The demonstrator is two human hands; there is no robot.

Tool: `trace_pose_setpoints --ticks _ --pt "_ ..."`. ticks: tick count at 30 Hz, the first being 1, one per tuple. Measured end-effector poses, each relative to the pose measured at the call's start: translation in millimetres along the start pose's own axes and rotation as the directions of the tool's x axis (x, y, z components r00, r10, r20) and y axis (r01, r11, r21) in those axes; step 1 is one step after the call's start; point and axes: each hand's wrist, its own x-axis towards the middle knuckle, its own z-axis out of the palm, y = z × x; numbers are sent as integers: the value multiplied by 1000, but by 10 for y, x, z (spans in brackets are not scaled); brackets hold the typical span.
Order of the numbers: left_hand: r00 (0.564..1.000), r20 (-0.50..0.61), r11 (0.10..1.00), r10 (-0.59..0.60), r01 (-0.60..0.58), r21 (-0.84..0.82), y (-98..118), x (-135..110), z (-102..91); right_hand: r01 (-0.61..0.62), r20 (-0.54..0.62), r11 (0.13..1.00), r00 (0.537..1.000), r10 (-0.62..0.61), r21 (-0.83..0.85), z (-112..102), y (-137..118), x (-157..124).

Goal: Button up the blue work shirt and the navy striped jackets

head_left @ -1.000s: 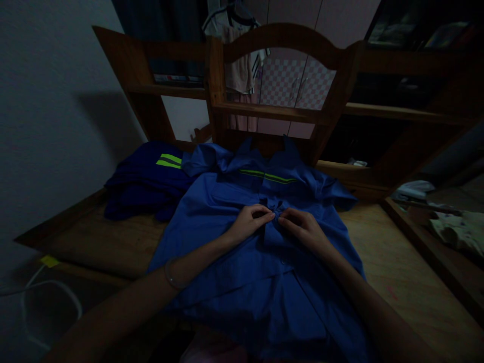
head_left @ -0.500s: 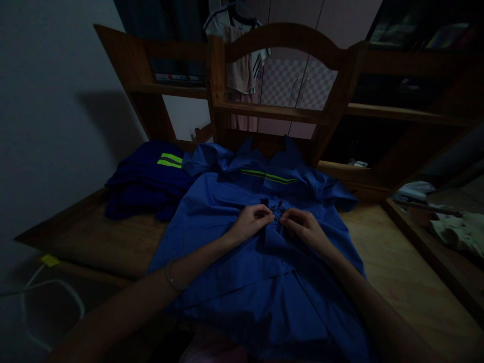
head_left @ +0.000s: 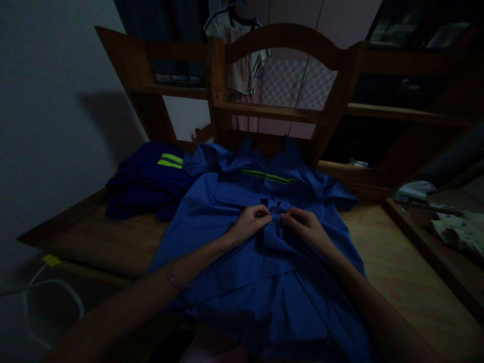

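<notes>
A blue work jacket [head_left: 219, 212] with a thin yellow-green stripe across its chest lies spread out, its collar pointing away from me. My left hand [head_left: 252, 220] pinches the cloth at the jacket's front opening. Just beside it, my right hand [head_left: 302, 224] pinches the other side of the same opening. Between my fingertips the fabric is bunched up; whether a button sits there is too dark to tell. Lower on the front edge a small round button [head_left: 284, 261] shows faintly.
Folded dark blue clothing [head_left: 147, 184] with a bright reflective patch lies to the left on the wooden desk [head_left: 393, 252]. A wooden shelf frame [head_left: 272, 112] rises behind. A white cable [head_left: 56, 282] hangs at lower left, and pale cloth [head_left: 459, 229] lies at far right.
Both hands stay at the jacket's front, with only a slight shift of the fingers. The bunched cloth between them looks a little flatter.
</notes>
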Motion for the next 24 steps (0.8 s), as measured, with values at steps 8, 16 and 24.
trace_pose_setpoints --ticks 8,16,24 --pt "997 -7 996 -74 74 -53 -14 15 -4 89 11 985 996 -89 -147 51 -1 -7" --pt "967 22 956 -253 253 -151 17 0 -42 67 -31 982 997 -73 -177 56 46 3" --pt "977 -1 968 -211 209 -135 -34 6 -16 73 -22 985 997 -78 -155 72 44 4"
